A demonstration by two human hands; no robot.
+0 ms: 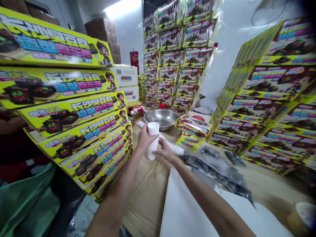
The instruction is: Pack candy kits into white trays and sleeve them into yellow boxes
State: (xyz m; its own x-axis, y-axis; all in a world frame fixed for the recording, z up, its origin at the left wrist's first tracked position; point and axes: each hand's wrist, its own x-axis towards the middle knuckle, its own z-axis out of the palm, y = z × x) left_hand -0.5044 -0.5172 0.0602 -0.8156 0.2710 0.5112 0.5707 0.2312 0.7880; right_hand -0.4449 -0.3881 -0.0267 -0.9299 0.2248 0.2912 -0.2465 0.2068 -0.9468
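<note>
A tall stack of white paper cups [153,140] stands upright in the middle of the table, between my hands. My left hand [145,140] is wrapped round its upper part, with the thumb across the front. On the other side, my right hand [166,150] has its fingers apart, with fingertips close to the lower part of the stack; whether they touch it I cannot tell. Thin wooden sticks [154,172] lie loose on the table just in front of the cups. Behind my right hand lies a white cup sleeve or roll [174,148], partly hidden.
A steel basin [162,118] stands behind the cups. Yellow printed boxes [74,108] are piled high at the left, with more box stacks [261,98] at the right and wrapped ones [177,56] at the back. Dark plastic packets [219,171] and white sheets [187,204] lie on the right.
</note>
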